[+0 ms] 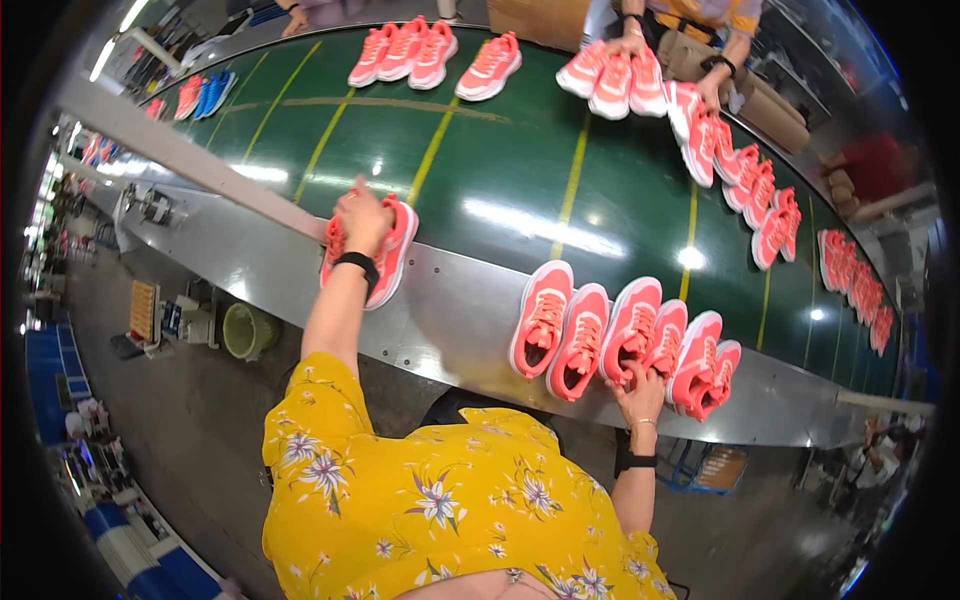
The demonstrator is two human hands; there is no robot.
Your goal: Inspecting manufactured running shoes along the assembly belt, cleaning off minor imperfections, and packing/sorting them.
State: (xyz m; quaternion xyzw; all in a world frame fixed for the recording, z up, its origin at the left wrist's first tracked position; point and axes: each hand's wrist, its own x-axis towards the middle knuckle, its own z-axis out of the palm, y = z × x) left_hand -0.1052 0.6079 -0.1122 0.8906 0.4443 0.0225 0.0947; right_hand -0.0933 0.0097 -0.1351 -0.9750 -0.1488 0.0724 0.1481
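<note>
Counting from the view's centre, the open green belt (510,175) is offering a hand passage toward 12 and 1 o'clock, until coral shoes (430,55) are lining its far edge at 11 to 12. At 1, a co-worker's hands (628,45) and the shoes they are touching (613,85) are blocking the way; more shoes (760,190) are crowding 2 to 3. Toward 10, a pale rail (190,155) is slanting in beside the shoe pair (400,248) under the left hand (362,220). The steel ledge (455,300) is leaving a gap between that pair and the shoe row (632,312) at 3 to 4, where the right hand (638,398) is occupying the near side.
</note>
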